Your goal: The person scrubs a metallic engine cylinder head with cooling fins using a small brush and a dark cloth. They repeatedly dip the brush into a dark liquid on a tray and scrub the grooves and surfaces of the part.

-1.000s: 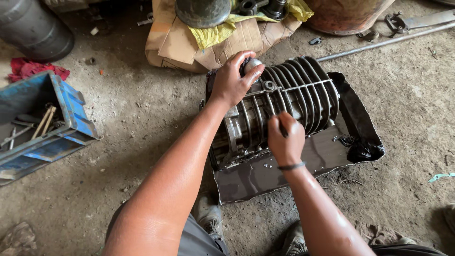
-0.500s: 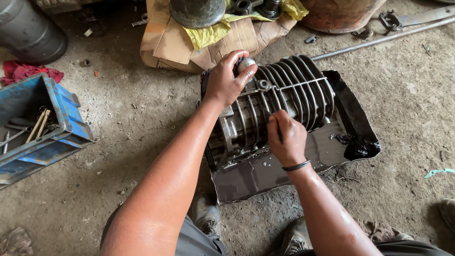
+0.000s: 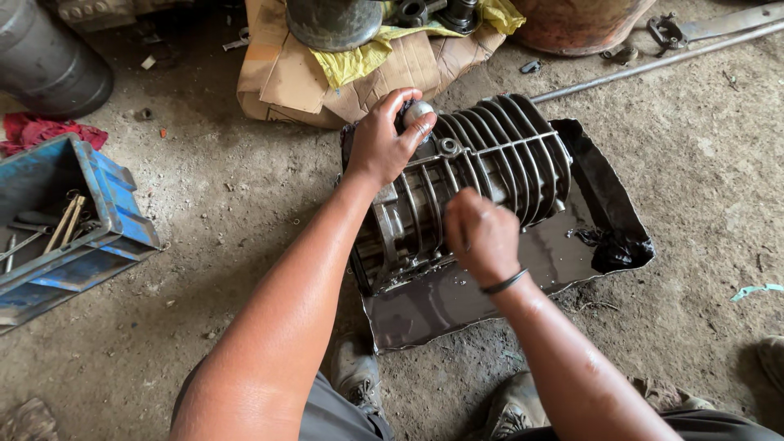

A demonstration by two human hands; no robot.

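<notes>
Ribbed metal engine casing [image 3: 482, 175] lies on its side in a shallow black tray [image 3: 608, 184] on the dirt floor [image 3: 245, 212], with a film of dark oily liquid spread over the tray bottom in front of it. Judging by that, the casing is mid-wash or mid-strip: its fins look wet and fairly free of grime, yet it sits in the tray with both hands on it, so the work seems unfinished.

To the left stands a blue plastic crate [image 3: 122, 216] with loose rods and tools inside, and behind the tray a crumpled cardboard sheet [image 3: 286, 77] carries a dark pot and yellow cloth. A long steel bar [image 3: 653, 61] lies across the floor beyond.

Left hand [image 3: 380, 143] rests at the casing's far end, its fingers [image 3: 408, 122] wrapped round a small rounded silver knob [image 3: 418, 110]. Right hand [image 3: 482, 237] is clenched into a fist over the near ribs; I cannot tell what, if anything, it grips. A dark band circles that wrist.
</notes>
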